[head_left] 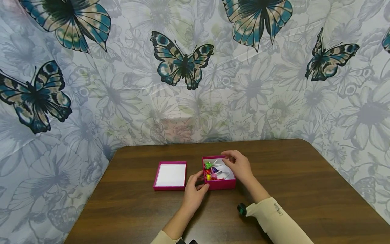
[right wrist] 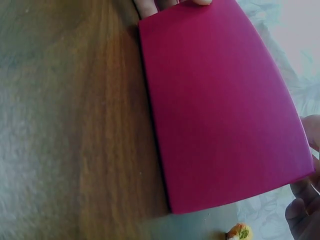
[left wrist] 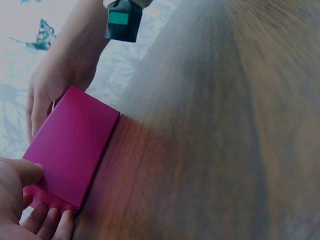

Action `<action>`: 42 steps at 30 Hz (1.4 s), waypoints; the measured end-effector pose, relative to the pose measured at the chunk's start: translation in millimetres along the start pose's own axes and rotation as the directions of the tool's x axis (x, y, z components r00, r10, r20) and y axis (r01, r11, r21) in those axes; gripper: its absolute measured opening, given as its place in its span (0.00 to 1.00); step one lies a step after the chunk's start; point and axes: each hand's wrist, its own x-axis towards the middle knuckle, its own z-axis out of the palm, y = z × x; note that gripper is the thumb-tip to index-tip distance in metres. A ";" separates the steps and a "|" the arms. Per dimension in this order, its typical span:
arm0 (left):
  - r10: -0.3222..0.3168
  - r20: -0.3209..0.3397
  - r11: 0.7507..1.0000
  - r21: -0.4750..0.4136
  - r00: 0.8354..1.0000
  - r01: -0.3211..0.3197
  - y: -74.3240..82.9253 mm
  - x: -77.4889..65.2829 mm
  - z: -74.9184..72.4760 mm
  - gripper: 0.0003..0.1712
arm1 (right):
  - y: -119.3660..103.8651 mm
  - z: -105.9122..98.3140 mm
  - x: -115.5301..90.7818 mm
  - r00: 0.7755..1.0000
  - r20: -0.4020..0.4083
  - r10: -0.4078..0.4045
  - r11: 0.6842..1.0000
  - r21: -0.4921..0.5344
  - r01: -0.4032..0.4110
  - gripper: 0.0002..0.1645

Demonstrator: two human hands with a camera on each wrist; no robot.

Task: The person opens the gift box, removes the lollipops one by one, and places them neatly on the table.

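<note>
An open pink box [head_left: 223,184] with a white inside stands on the table. Several wrapped lollipops [head_left: 214,170] lie in its left part, their white sticks pointing right. My left hand [head_left: 194,191] grips the box's near left corner, thumb against the front face and fingers along the left side. My right hand [head_left: 240,166] hangs over the box's far right part, fingers bent toward the back rim. In the right wrist view its fingers [right wrist: 301,210] show at the box's upper edge; whether they pinch anything is hidden.
Left of the box lies its pink-edged lid [head_left: 172,175], white inside facing up. Both stand on a brown wooden table [head_left: 128,206] against a butterfly-patterned wall covering [head_left: 182,61]. A small orange and green thing [right wrist: 241,232] shows at the bottom of the right wrist view, its kind unclear.
</note>
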 end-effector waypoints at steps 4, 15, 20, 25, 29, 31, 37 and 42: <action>0.008 0.000 1.000 -0.002 1.000 -0.008 0.0 0.3 -0.1 0.29 | -3.7 0.9 -0.2 1.000 0.006 -0.015 1.000 -0.004 0.015 0.13; -0.008 0.001 1.000 0.012 1.000 0.008 -1.7 1.6 0.0 0.28 | -14.2 7.1 4.1 0.997 0.049 -0.064 0.997 -0.044 0.066 0.11; 0.005 0.005 1.000 0.011 1.000 -0.005 -4.8 2.9 -0.4 0.28 | -19.1 11.6 7.7 0.994 0.078 -0.081 0.993 -0.078 0.087 0.11; 0.016 0.004 1.000 -0.010 1.000 -0.016 -7.6 4.5 -0.2 0.28 | -22.5 16.7 11.6 0.988 0.111 -0.110 0.989 -0.083 0.120 0.11; 0.017 0.002 1.000 -0.018 1.000 -0.017 -7.8 5.9 0.4 0.28 | -23.8 19.9 15.3 0.981 0.157 -0.112 0.988 -0.088 0.127 0.10; 0.015 0.003 1.000 -0.019 1.000 -0.015 -7.0 6.2 0.7 0.28 | -24.9 20.6 16.7 0.978 0.182 -0.103 0.988 -0.095 0.122 0.10; 0.014 0.008 1.000 -0.005 1.000 -0.014 -5.4 8.0 1.2 0.28 | -29.8 22.6 20.8 0.967 0.252 -0.047 0.988 -0.133 0.083 0.12; -0.006 0.006 1.000 0.001 1.000 0.006 -4.0 9.3 0.7 0.28 | -31.0 25.5 23.5 0.959 0.283 -0.028 0.981 -0.178 0.081 0.12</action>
